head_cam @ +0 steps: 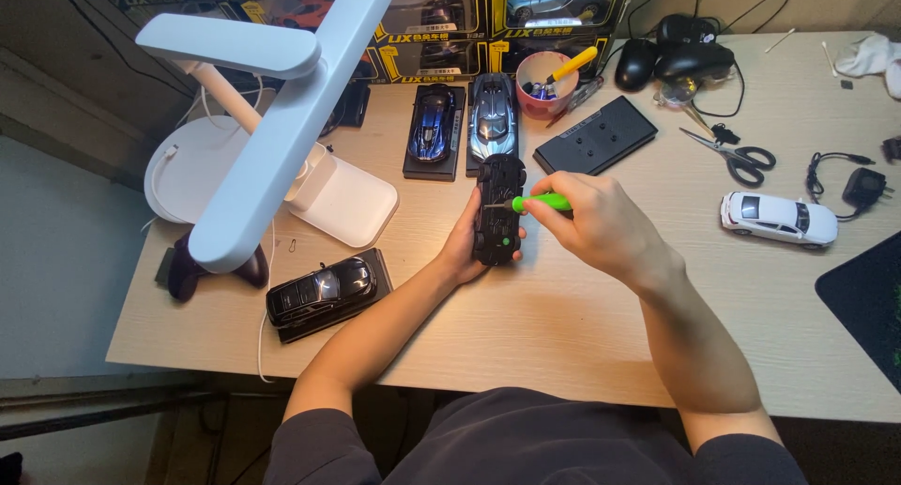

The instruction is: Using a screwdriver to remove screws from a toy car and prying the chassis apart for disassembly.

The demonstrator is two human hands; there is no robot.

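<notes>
On the pale wooden desk, hands grip upturned model car and green screwdriver.

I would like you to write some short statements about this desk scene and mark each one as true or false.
1. The right hand holds a green-handled screwdriver. True.
2. The left hand holds the white model car. False: it holds an upturned black model car; the white one sits apart on the desk.
3. The scissors lie closed inside the pink cup. False: they lie on the desk.
4. A blue model car stands on a black base. True.
</notes>
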